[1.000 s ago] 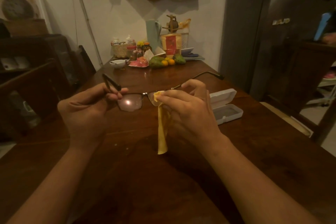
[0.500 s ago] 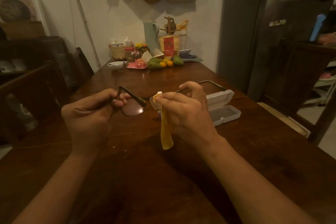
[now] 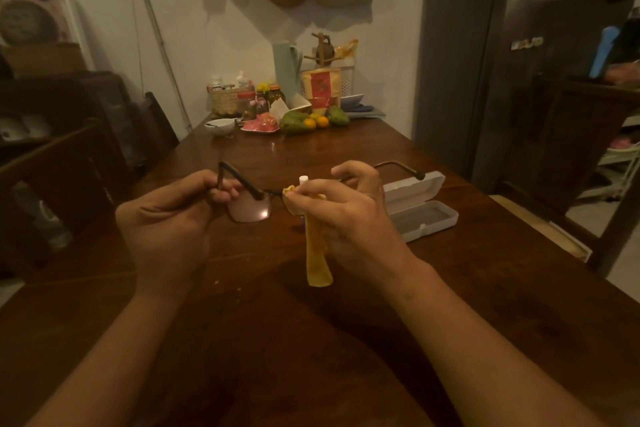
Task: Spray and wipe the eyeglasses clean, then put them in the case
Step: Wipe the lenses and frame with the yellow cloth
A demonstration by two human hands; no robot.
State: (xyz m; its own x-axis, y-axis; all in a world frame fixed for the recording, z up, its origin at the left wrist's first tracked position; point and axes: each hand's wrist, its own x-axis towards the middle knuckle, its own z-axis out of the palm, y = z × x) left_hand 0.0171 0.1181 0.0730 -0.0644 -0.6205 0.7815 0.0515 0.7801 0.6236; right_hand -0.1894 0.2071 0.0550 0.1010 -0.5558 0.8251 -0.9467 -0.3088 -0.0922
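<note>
1. One pair of glasses (image 3: 249,211), held above the table (image 3: 311,152) between both hands, with the open case (image 3: 427,218) just to their right. Light, thin-framed and fragile. The lenses smear, so best gripped at the rim or hinge.
2. Left hand (image 3: 169,215) pinches the frame's corner. Right hand (image 3: 346,211) pinches the cloth (image 3: 317,253) around the other lens.
3. Since a second ago, the left temple has swung inward across its lens, and the cloth hangs narrower.

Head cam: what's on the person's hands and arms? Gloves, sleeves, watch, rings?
Nothing worn that shows. The left hand and right hand are bare, without gloves. No rings, watch or wristbands are visible, though the light is dim. The left forearm and right forearm are bare down to the frame edge, with no sleeves in view.
</note>
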